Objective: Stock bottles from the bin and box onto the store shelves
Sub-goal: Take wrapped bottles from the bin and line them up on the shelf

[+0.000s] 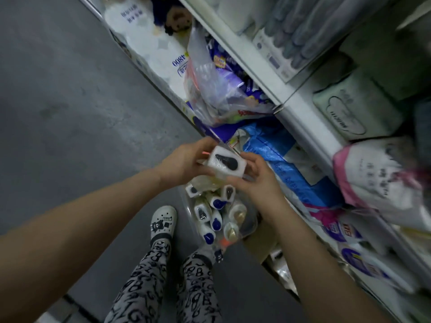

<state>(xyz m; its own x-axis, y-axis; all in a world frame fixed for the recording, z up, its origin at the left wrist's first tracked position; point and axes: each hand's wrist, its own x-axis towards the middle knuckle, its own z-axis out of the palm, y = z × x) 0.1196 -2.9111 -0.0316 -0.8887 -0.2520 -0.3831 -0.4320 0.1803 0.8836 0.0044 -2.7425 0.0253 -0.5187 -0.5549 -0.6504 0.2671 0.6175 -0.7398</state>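
A white bottle (225,164) with a dark drop-shaped mark on its top is held between both hands above a clear bin. My left hand (184,163) grips its left side and my right hand (255,183) its right side. The clear plastic bin (250,223) stands on the floor below, filled with several white bottles with blue or black caps (215,223) and a few gold-topped ones (238,212). A brown cardboard box (261,247) sits just right of the bin, mostly hidden by my right forearm.
White store shelves (261,66) run diagonally on the right, packed with tissue and paper packs, a clear plastic bag (210,89) and a blue woven sack (279,169). Grey floor lies to the left. My feet in white clogs (163,221) stand beside the bin.
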